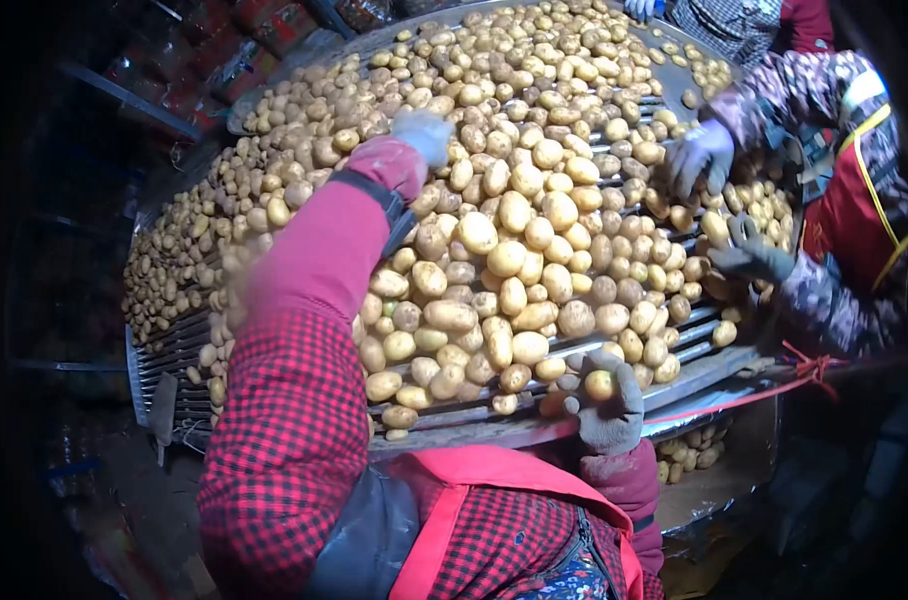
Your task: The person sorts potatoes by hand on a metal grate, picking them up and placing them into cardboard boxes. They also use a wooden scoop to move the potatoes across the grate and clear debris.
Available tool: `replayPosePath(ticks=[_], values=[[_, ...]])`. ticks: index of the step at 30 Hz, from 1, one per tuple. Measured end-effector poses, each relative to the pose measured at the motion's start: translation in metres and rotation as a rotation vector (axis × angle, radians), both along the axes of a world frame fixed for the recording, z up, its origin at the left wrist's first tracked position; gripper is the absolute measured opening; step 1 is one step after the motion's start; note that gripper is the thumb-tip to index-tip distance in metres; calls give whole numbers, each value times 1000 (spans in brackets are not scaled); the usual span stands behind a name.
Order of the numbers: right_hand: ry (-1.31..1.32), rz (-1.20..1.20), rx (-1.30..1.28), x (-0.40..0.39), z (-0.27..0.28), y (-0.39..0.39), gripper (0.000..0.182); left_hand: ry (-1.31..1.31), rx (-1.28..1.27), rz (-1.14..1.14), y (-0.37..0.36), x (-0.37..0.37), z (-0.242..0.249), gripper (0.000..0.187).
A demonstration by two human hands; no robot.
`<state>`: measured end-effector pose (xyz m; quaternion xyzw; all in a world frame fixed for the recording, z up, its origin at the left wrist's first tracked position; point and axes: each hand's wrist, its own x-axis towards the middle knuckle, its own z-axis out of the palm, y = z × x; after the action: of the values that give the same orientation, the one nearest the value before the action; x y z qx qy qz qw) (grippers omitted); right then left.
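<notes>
My left hand [421, 137], in a pale glove, reaches far over the heap of potatoes [514, 210]. Motion blurs it, and its fingers are hidden, so whether it grips anything does not show. Close to my body at the near edge, my right hand [612, 415] wears a grey glove and curls around a small yellow potato [601, 385]. A second, browner potato [554, 404] lies just left of that glove. Larger yellow potatoes lie in the middle of the heap, and a greenish one [430, 340] is among those nearer me.
Slatted metal bars [702, 335] show under the potatoes. At right, a co-worker's two gloved hands [702, 155] [754, 255] are among the potatoes; another person's glove [642, 8] is at the far edge. A red cord [739, 402] runs along the near rim, above a box of potatoes [692, 452].
</notes>
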<state>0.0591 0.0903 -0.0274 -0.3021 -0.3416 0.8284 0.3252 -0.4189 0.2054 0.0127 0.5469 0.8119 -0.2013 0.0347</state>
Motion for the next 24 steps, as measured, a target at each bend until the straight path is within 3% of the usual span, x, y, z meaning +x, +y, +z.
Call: replayPosePath(ticks=[2,4,5,9,10,12,13,14,16,17,18,19,20,22,23,24], values=[[-34,16,56,-9,-8,-1,44,51,-213,-84,15,6,1,56],[-120,3,206,-19,-4,-2,47,83,-123,-119,26,-10,-25,63],[13,49,-34,-16,-7,4,48,63,-159,-64,28,-10,-27,70],[-23,53,17,-10,-10,-4,47,-86,49,52,13,-33,-48,80],[53,50,-107,-7,-10,-6,46,-83,59,58,10,-29,-43,80],[134,41,-226,-5,-6,-7,45,-99,44,91,3,-10,-24,68],[140,50,-218,-5,-1,-9,29,-141,-45,139,0,2,-7,47],[146,56,-213,-4,2,-12,23,-140,-47,133,-8,7,-6,47],[147,40,-184,-3,5,-15,20,-124,80,68,-24,17,-3,30],[172,40,-268,-1,6,-14,22,-132,-5,115,-26,25,-2,50],[201,39,-352,-1,6,-11,28,-130,-7,106,-33,29,-7,50],[159,2,-383,-5,11,-14,43,-163,167,97,-45,34,-14,49],[158,-3,-383,-6,12,-14,43,-196,344,93,-56,39,-21,47],[145,9,-436,-7,4,-14,45,-317,245,154,-81,70,2,53],[208,63,-430,-4,-11,-11,48,-402,406,64,-97,87,6,52],[75,86,-328,-9,-6,-11,48,-486,565,-28,-114,105,6,51]])
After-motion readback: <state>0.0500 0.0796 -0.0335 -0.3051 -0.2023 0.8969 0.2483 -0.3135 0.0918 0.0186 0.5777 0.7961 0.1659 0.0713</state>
